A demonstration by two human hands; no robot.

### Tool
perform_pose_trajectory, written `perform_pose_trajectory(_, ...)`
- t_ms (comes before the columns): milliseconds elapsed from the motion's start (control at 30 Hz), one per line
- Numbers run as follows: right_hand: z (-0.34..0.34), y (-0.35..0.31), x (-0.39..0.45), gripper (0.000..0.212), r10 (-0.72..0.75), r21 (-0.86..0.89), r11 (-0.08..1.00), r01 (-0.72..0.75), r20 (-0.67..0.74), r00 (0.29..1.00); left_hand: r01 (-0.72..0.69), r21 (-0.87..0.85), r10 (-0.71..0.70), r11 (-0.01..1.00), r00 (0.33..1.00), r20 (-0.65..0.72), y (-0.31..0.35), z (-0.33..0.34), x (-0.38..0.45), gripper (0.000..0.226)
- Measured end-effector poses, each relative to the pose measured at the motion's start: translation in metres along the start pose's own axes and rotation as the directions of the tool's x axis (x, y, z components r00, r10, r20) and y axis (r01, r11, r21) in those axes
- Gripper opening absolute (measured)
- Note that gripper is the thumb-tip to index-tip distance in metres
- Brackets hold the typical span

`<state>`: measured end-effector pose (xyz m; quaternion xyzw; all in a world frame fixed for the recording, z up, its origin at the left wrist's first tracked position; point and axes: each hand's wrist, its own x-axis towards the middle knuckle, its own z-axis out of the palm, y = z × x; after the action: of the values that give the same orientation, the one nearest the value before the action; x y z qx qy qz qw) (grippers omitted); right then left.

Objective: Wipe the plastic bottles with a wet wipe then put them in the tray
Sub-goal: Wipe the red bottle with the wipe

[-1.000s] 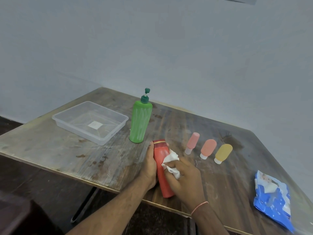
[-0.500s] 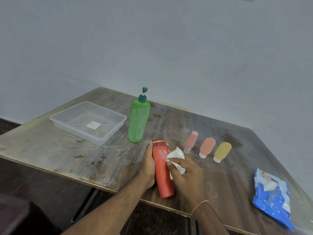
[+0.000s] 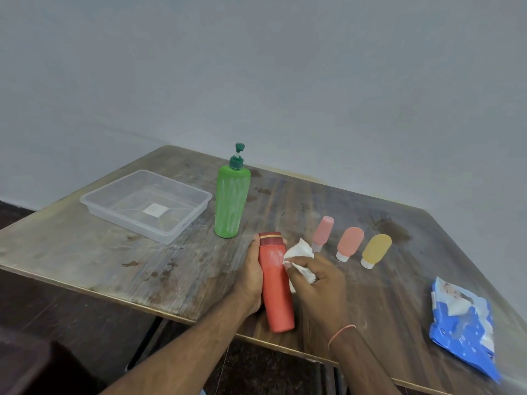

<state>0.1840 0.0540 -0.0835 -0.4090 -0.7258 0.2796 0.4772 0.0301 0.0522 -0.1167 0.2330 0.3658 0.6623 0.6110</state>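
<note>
The tray (image 3: 85, 199) sits at the left of the table (image 3: 71, 252) and holds no bottle; nothing has gone into it over the last second. The green bottle (image 3: 231, 203) stands upright between the tray and your hands, unmoved.

Your left hand (image 3: 251, 275) grips the red bottle (image 3: 275, 283) along its left side, thumb at the cap, fingers (image 3: 284, 241) curled round the far side. The bottle lies tilted, cap pointing away from you, base over the near table edge. It has stayed in this grip.

Your right hand (image 3: 319, 280) pinches the wipe (image 3: 299, 252) and presses it on the upper right side of the red bottle. A second ago the wipe sat lower, at mid-body; it has now travelled up toward the cap. Judge this as a wiping stroke in progress: the first bottle is part cleaned, not ready for the tray.

To the right, the pink bottle (image 3: 322, 231), the coral bottle (image 3: 349, 242) and the yellow bottle (image 3: 376, 249) lie in a row, caps toward you, untouched. The wipe pack (image 3: 464, 329) lies at the far right, as before.

Four bottles remain unwiped.
</note>
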Motion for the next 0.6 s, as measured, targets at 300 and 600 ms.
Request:
perform_pose_trajectory(300,-0.001,-0.001,0.006,0.014,-0.047,-0.018,0.999,0.047,0.008,0.999,0.011,0.043,-0.011,0.999,1.0,-0.011,0.002,0.002,-0.003,0.085)
perform_pose_trajectory(600,-0.002,-0.006,0.014,0.015,-0.088,-0.015,0.996,0.089,0.048,0.995,0.055,0.043,-0.055,0.998,0.998,-0.011,0.003,0.003,-0.005,0.086)
